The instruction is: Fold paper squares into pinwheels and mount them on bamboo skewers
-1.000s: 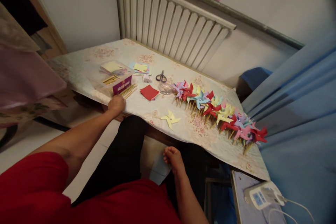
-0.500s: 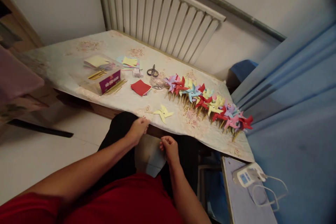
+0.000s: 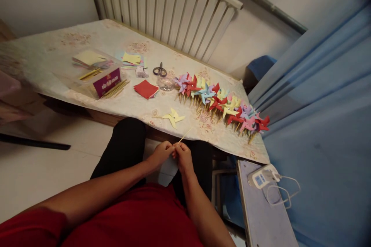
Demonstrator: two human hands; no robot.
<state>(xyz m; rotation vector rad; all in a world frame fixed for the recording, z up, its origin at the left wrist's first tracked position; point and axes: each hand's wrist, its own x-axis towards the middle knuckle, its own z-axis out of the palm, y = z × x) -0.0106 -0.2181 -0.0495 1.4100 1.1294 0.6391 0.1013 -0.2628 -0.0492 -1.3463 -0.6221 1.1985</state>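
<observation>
The left hand (image 3: 160, 153) and right hand (image 3: 182, 154) meet just below the bench (image 3: 87, 38) edge, both pinching one thin wooden stick (image 3: 184, 136) that slants up and away; this looks like the readying of a stick; just beyond it lies a loose yellow paper pinwheel (image 3: 173, 117); mounting it would need one hand freed; farther right runs a row of finished coloured pinwheels (image 3: 222, 102).
</observation>
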